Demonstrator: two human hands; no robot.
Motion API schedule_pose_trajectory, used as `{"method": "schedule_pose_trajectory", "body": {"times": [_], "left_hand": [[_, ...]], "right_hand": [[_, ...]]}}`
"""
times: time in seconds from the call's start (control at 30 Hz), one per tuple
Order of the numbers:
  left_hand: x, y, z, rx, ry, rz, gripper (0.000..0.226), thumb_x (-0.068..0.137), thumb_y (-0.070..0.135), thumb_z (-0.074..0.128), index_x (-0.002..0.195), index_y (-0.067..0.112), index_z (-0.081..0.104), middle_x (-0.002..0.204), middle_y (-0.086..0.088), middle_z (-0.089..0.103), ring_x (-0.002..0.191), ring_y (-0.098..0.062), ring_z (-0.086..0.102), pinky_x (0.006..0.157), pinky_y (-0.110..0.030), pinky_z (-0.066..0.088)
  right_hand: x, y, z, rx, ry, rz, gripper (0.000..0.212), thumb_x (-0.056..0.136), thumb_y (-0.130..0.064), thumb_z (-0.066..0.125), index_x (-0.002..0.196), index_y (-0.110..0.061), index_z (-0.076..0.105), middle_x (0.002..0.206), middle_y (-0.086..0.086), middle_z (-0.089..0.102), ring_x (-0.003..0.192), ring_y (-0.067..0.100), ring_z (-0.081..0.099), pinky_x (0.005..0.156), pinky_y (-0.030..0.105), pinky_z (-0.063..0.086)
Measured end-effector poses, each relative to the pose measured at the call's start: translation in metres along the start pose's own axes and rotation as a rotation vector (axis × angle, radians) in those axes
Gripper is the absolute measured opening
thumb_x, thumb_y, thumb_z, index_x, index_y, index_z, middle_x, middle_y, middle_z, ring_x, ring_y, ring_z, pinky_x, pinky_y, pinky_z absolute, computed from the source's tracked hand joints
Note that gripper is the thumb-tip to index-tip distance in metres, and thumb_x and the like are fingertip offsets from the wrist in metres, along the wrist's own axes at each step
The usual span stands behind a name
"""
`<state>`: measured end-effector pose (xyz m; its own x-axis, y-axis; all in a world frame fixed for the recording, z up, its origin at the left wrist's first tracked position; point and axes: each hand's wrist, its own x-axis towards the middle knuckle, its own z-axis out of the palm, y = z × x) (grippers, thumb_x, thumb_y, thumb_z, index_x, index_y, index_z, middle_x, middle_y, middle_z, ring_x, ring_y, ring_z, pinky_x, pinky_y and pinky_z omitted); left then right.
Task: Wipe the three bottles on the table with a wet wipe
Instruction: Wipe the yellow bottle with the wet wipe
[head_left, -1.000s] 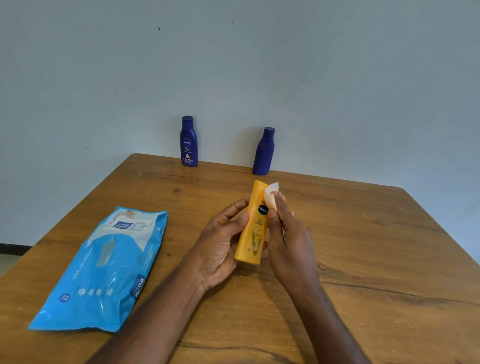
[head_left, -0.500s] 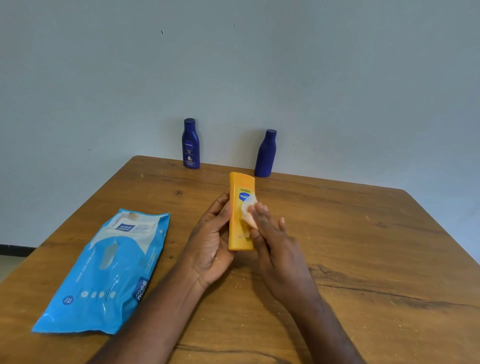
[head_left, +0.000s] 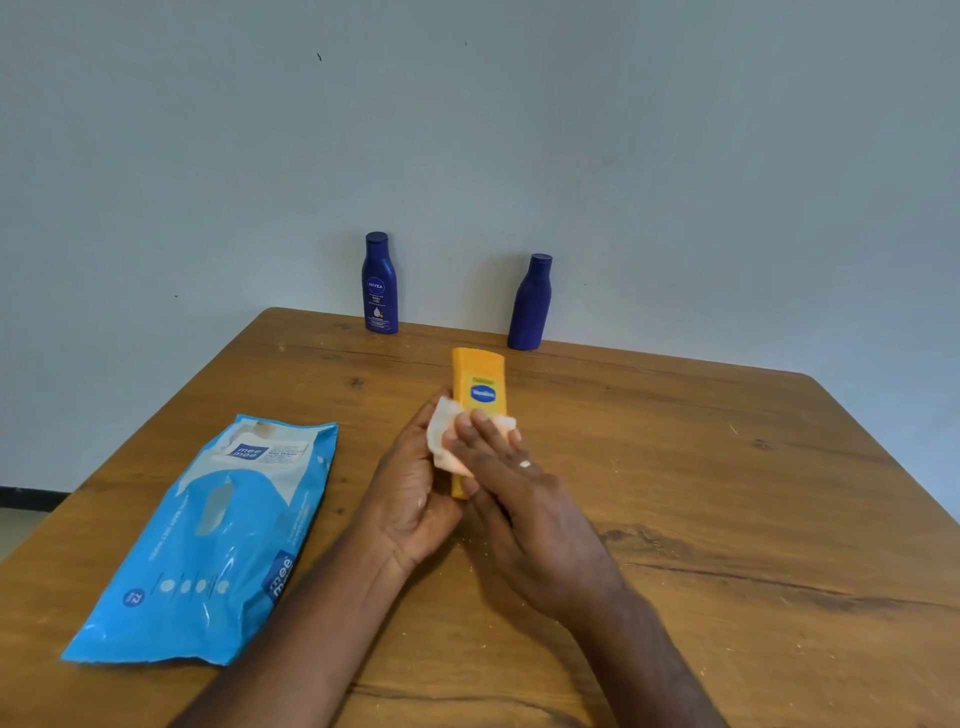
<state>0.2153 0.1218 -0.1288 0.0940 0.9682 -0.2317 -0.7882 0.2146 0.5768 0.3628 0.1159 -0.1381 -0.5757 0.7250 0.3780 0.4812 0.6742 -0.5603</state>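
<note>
1. the yellow vaseline lotion bottle (head_left: 477, 387) is held above the middle of the wooden table (head_left: 701, 467), its long axis pointing toward 12 o'clock and the label face up.
2. the left hand (head_left: 410, 488) cradles the bottle from its 9 o'clock side, fingers curled around the lower body; how the thumb lies behind the wipe cannot be told.
3. the right hand (head_left: 524, 499) lies over the bottle from 5 o'clock, fingers straight and close together, pressing the white wet wipe (head_left: 442, 434) flat against the bottle's front just below the blue logo.
4. to wipe well, i judge the flat fingers should keep even pressure and run along the bottle's length, while the left hand turns the bottle so each face and the cap end meet the wipe.
5. a loose corner of the wipe sticks out at 9 o'clock; folding it under would give a fuller pad.
6. two dark blue bottles stand upright at the far edge: the nivea bottle (head_left: 380, 285) at 11 o'clock and the plain blue bottle (head_left: 531, 304) at 12 o'clock, well apart from the hands.
7. the blue mee mee wet wipes pack (head_left: 208, 540) lies flat at 8 o'clock.
</note>
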Motion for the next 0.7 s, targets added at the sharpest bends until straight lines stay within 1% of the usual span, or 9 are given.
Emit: {"method": "schedule_pose_trajectory", "body": {"times": [0.07, 0.1, 0.17, 0.23, 0.33, 0.43, 0.53, 0.6, 0.7], "left_hand": [[0.005, 0.006, -0.004, -0.029, 0.030, 0.040, 0.053, 0.092, 0.027, 0.060, 0.142, 0.012, 0.054, 0.133, -0.023, 0.065, 0.120, -0.035, 0.066, 0.099, -0.051, 0.055], [0.007, 0.007, -0.004, -0.044, 0.040, 0.068, 0.050, 0.095, 0.024, 0.056, 0.143, 0.013, 0.052, 0.131, -0.024, 0.066, 0.119, -0.035, 0.066, 0.100, -0.052, 0.054], [0.009, 0.007, -0.006, -0.066, 0.034, 0.109, 0.040, 0.103, 0.020, 0.047, 0.142, 0.011, 0.051, 0.128, -0.024, 0.067, 0.118, -0.034, 0.068, 0.096, -0.050, 0.057], [0.008, 0.006, -0.005, -0.059, 0.027, 0.130, 0.037, 0.106, 0.019, 0.043, 0.141, 0.012, 0.052, 0.128, -0.023, 0.068, 0.117, -0.033, 0.068, 0.093, -0.048, 0.058], [0.008, 0.005, -0.006, -0.045, 0.033, 0.141, 0.038, 0.104, 0.020, 0.045, 0.141, 0.012, 0.053, 0.128, -0.022, 0.068, 0.118, -0.033, 0.068, 0.094, -0.048, 0.058], [0.010, 0.005, -0.008, -0.043, 0.064, 0.086, 0.047, 0.098, 0.027, 0.053, 0.143, 0.013, 0.052, 0.130, -0.023, 0.067, 0.123, -0.035, 0.064, 0.101, -0.051, 0.053], [0.012, 0.004, -0.010, -0.033, 0.088, 0.023, 0.048, 0.099, 0.033, 0.056, 0.144, 0.015, 0.053, 0.130, -0.023, 0.067, 0.128, -0.039, 0.059, 0.098, -0.050, 0.054], [0.013, 0.005, -0.011, -0.033, 0.082, 0.041, 0.045, 0.099, 0.031, 0.055, 0.142, 0.014, 0.054, 0.128, -0.023, 0.068, 0.126, -0.040, 0.060, 0.098, -0.052, 0.053], [0.009, 0.005, -0.007, -0.056, 0.047, 0.077, 0.042, 0.100, 0.024, 0.052, 0.140, 0.011, 0.053, 0.125, -0.024, 0.069, 0.120, -0.037, 0.066, 0.103, -0.054, 0.050]], "right_hand": [[-0.004, 0.000, -0.002, 0.022, -0.027, -0.016, 0.047, 0.104, -0.030, 0.036, 0.151, -0.025, 0.035, 0.160, -0.009, 0.033, 0.151, -0.003, 0.015, 0.126, 0.040, 0.019], [-0.005, 0.003, -0.004, 0.028, -0.025, -0.009, 0.048, 0.103, -0.031, 0.035, 0.151, -0.026, 0.036, 0.160, -0.010, 0.034, 0.151, -0.004, 0.016, 0.126, 0.040, 0.019], [-0.008, 0.009, -0.008, 0.009, 0.006, 0.040, 0.047, 0.103, -0.034, 0.033, 0.150, -0.030, 0.034, 0.160, -0.012, 0.033, 0.150, -0.006, 0.016, 0.127, 0.042, 0.018], [-0.009, 0.014, -0.011, -0.023, 0.035, 0.088, 0.047, 0.104, -0.038, 0.031, 0.150, -0.033, 0.031, 0.160, -0.013, 0.032, 0.149, -0.008, 0.014, 0.126, 0.044, 0.019], [-0.010, 0.012, -0.007, -0.033, 0.038, 0.059, 0.049, 0.103, -0.036, 0.032, 0.151, -0.028, 0.033, 0.160, -0.010, 0.033, 0.151, -0.005, 0.014, 0.126, 0.043, 0.019], [-0.007, 0.001, 0.003, -0.042, 0.000, -0.034, 0.047, 0.104, -0.030, 0.037, 0.151, -0.023, 0.039, 0.160, -0.006, 0.036, 0.152, 0.000, 0.017, 0.126, 0.041, 0.018], [-0.005, -0.005, 0.009, -0.053, -0.025, -0.100, 0.047, 0.104, -0.025, 0.040, 0.151, -0.021, 0.043, 0.159, -0.007, 0.038, 0.153, 0.002, 0.016, 0.126, 0.041, 0.018], [-0.005, -0.004, 0.006, -0.024, -0.022, -0.096, 0.047, 0.104, -0.027, 0.039, 0.151, -0.021, 0.042, 0.159, -0.007, 0.039, 0.152, 0.001, 0.018, 0.126, 0.041, 0.019], [-0.009, 0.004, -0.002, 0.000, 0.014, -0.034, 0.046, 0.104, -0.031, 0.037, 0.150, -0.026, 0.038, 0.158, -0.009, 0.038, 0.151, -0.001, 0.020, 0.126, 0.043, 0.019]]}}
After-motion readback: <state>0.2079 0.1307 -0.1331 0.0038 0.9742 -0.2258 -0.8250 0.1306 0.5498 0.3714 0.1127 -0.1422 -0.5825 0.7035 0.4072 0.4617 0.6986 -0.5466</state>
